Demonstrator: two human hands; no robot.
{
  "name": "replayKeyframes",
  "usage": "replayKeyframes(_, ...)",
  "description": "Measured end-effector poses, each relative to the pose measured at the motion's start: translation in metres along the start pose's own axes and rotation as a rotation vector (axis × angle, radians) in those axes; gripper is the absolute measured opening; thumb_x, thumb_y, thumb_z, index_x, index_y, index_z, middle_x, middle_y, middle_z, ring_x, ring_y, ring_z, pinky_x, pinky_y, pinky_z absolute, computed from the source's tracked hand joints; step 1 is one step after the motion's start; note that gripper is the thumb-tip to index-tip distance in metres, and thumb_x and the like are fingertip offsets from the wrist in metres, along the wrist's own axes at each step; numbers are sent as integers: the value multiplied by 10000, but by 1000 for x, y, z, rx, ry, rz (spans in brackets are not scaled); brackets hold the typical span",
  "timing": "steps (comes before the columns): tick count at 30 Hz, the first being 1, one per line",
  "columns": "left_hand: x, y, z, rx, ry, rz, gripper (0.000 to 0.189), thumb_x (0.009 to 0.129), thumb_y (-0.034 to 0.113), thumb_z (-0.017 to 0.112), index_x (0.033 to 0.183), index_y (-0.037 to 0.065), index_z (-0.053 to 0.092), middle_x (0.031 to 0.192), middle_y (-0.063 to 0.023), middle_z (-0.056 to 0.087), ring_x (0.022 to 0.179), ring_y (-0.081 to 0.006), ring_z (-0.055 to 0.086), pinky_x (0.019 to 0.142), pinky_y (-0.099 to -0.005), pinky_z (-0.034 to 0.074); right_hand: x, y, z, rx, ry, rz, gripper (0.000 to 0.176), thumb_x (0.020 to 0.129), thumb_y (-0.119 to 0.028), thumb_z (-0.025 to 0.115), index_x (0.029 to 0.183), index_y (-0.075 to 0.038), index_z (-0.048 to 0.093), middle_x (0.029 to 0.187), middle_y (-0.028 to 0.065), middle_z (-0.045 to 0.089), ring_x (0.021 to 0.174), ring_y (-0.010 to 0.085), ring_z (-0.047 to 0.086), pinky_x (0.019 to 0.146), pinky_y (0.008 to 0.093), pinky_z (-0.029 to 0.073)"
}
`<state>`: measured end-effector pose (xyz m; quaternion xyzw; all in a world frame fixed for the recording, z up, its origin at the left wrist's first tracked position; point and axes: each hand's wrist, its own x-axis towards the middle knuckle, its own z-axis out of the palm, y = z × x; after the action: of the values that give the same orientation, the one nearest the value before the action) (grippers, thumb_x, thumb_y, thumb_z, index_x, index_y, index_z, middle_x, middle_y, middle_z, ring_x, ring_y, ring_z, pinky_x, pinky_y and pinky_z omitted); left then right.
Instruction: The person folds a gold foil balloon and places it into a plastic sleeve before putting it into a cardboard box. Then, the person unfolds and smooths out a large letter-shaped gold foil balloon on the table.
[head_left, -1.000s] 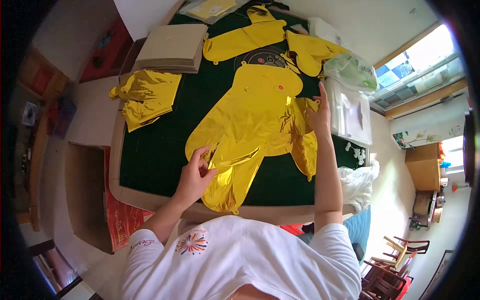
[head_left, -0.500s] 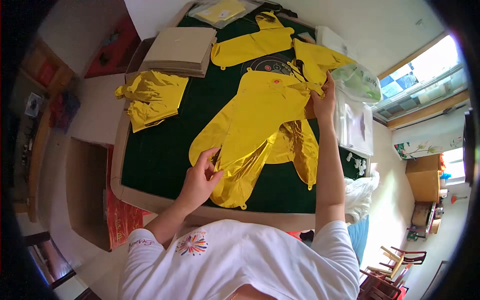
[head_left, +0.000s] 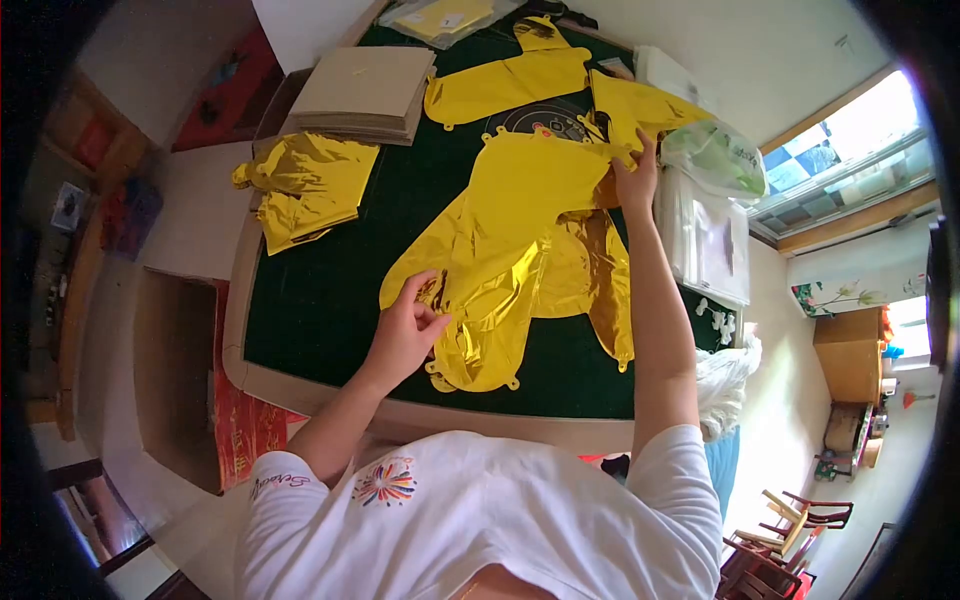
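Note:
A flat, uninflated gold foil balloon [head_left: 520,190] with small tabs along its edge lies in front of me, over other gold foil pieces [head_left: 600,260]. My right hand [head_left: 638,178] grips its upper right corner between thumb and fingers. At its lower left edge is my left hand [head_left: 402,328], with thumb and fingers apart; whether the fingertips touch the foil is hard to tell. Further back, another gold foil balloon [head_left: 510,85] lies flat, and a gold foil piece [head_left: 640,105] extends beyond my right hand.
The dark green table top [head_left: 310,320] has a pale rim. At the left are a stack of cardboard sheets [head_left: 365,85] and a folded pile of gold foil [head_left: 310,190]. Along the right edge sit clear plastic bags [head_left: 710,240] and a green-white bag [head_left: 715,160]. An open cardboard box [head_left: 180,370] stands below left.
The balloon's lower end has spread flatter on the table, and its upper part has shifted slightly away from me. My right hand has moved a little up and left.

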<state>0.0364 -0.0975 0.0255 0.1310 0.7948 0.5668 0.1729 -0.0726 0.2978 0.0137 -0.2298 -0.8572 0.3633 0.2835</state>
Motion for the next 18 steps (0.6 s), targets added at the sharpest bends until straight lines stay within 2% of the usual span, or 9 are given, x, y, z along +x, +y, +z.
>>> replayKeyframes(1, 0, 0, -1, 35, -20, -26, 556, 837, 14, 654, 1331, 70, 405, 696, -71, 622, 609, -127, 615, 574, -259, 487, -1, 0, 1, 1, -1, 0, 584, 825, -26, 647, 1358, -139, 437, 1099, 159, 591, 1050, 283, 570, 882, 375, 465)
replayKeyframes(3, -1, -3, -3, 71, -39, -63, 567, 842, 2, 642, 1349, 66, 396, 707, -63, 625, 617, -111, 612, 568, -259, 486, -12, -5, 3, -191, 84, -358, 555, 851, -61, 626, 1365, -109, 423, 1241, 172, 543, 1174, 334, 505, 963, 407, 425)
replayKeyframes(4, 0, -8, -4, 119, -14, 2, 561, 846, 3, 636, 1350, 67, 396, 706, -64, 624, 615, -114, 613, 556, -258, 483, -17, -7, 0, -189, 24, -344, 508, 881, -94, 600, 1361, -92, 433, 1331, 161, 488, 1237, 358, 444, 1017, 410, 382)
replayKeyframes(5, 0, -10, -6, 169, 10, 66, 555, 851, 3, 630, 1351, 67, 397, 706, -65, 622, 613, -118, 615, 545, -258, 480, -24, -8, 2, -188, 15, -341, 508, 881, -94, 600, 1361, -92, 433, 1331, 161, 488, 1237, 358, 444, 1017, 410, 382)
replayKeyframes(7, 2, -11, -9, 134, -7, 24, 552, 854, 3, 628, 1351, 68, 397, 711, -65, 621, 610, -117, 612, 541, -256, 479, -41, -9, 7, -303, -34, -583, 467, 897, -106, 581, 1348, -105, 460, 1338, 153, 489, 1241, 351, 448, 1037, 433, 360)
replayKeyframes(8, 3, -11, -10, 98, -25, -5, 549, 857, 4, 626, 1352, 68, 397, 716, -65, 620, 607, -116, 609, 538, -255, 477, -52, -12, 10, -333, -91, -583, 416, 906, -119, 571, 1317, -118, 505, 1367, 143, 475, 1273, 343, 426, 1071, 472, 314)
replayKeyframes(11, 6, -12, -9, 70, -29, -24, 546, 859, 1, 622, 1352, 68, 398, 725, -64, 616, 615, -112, 607, 545, -252, 477, -73, -13, 16, -339, -161, -618, 401, 901, -136, 581, 1299, -131, 527, 1392, 137, 458, 1303, 332, 403, 1088, 498, 284)
replayKeyframes(14, 5, 4, -10, 8, -55, -126, 540, 865, 8, 619, 1353, 68, 397, 741, -57, 615, 638, -107, 607, 573, -245, 482, -78, -18, 14, -325, -187, -586, 372, 898, -142, 588, 1269, -126, 558, 1386, 130, 472, 1305, 327, 408, 1094, 491, 282)
replayKeyframes(18, 11, -3, -9, -21, -44, -81, 536, 872, 20, 617, 1357, 74, 395, 753, -51, 619, 666, -103, 610, 596, -236, 489, -85, -22, 12, -279, -204, -568, 358, 897, -155, 595, 1253, -122, 575, 1371, 142, 487, 1298, 334, 416, 1099, 495, 274)
